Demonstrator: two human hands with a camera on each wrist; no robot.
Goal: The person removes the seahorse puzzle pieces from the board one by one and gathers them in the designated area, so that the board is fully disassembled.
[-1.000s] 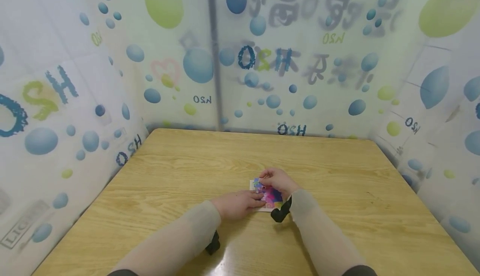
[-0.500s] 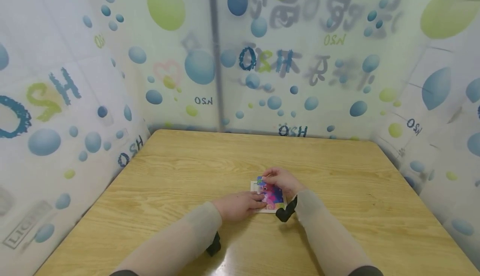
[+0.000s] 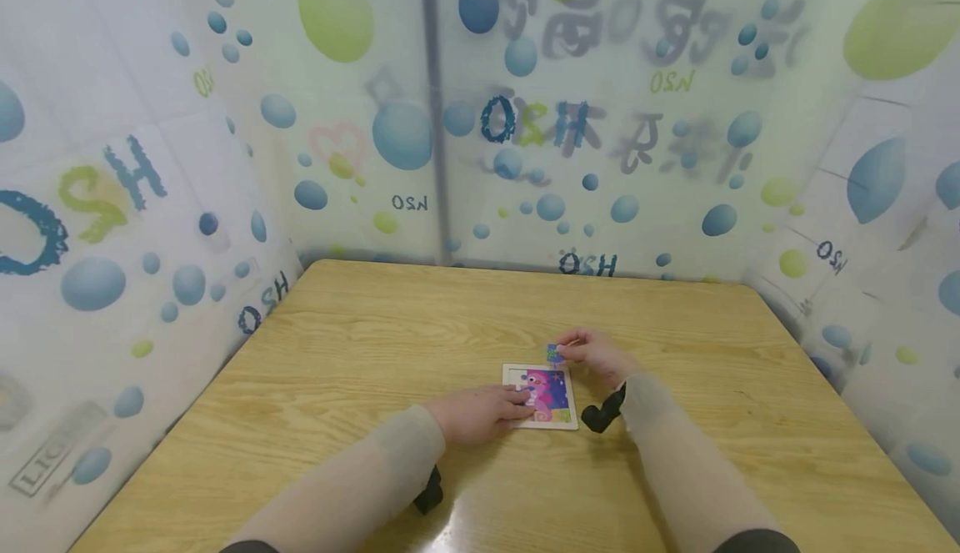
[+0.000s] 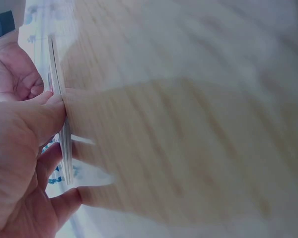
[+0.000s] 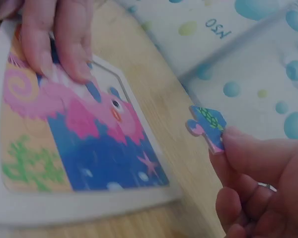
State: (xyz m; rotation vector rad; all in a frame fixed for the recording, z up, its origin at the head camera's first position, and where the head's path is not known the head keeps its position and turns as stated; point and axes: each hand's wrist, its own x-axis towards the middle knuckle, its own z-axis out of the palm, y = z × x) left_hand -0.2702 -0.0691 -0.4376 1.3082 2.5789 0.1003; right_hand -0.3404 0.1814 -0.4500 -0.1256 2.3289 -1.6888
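Observation:
A seahorse jigsaw puzzle (image 3: 553, 394) in a white frame (image 5: 59, 212) lies on the table, its pink figure on blue and sand. My left hand (image 3: 480, 413) rests on its left part, fingers laid over the picture and hiding some of it. In the left wrist view the left thumb (image 4: 42, 116) touches the board's edge. Beyond the far edge of the board, my right hand (image 3: 603, 356) pinches a blue puzzle piece (image 5: 208, 124) with a green turtle on it, between thumb and forefinger. A pale gap in the puzzle (image 5: 103, 77) shows near the left fingertips.
The wooden table (image 3: 360, 328) extends around the puzzle on all sides. Pale curtains (image 3: 637, 203) printed with blue and green drops hang behind and at both sides. A black wrist device (image 3: 603, 413) sits on the right wrist.
My right hand has lifted the turtle piece off the puzzle's upper left and carried it right, past the far edge of the frame. The left hand stays in place.

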